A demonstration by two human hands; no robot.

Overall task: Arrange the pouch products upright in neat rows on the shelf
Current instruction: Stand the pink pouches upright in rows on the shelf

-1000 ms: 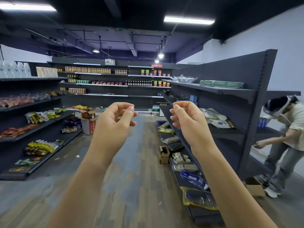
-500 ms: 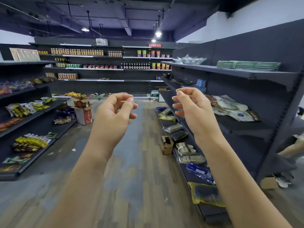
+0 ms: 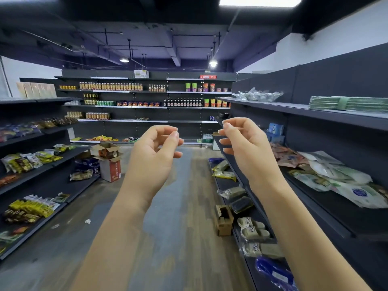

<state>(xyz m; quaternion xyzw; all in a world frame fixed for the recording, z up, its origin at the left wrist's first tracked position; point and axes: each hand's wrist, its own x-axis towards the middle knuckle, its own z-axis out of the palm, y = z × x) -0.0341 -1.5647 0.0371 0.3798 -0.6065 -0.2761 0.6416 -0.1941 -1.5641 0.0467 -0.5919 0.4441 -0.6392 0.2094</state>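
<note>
Both hands raised mid-aisle, left hand (image 3: 154,152) and right hand (image 3: 244,148) loosely curled, holding nothing; pouches (image 3: 336,175) lie flat on the shelf (image 3: 327,208) to the right hand's right; best reach there, standing each upright from the back.

Both forearms are bare to the frame's lower edge, with no sleeve, and the left hand (image 3: 152,153) and right hand (image 3: 244,147) are ungloved.

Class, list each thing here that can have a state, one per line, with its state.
Left hand: raised, empty, fingers loosely curled.
Right hand: raised, empty, fingers loosely curled.
Pouches on right shelf: lying flat, jumbled.
Cardboard box on floor: flaps open.
Small carton: open.
</note>
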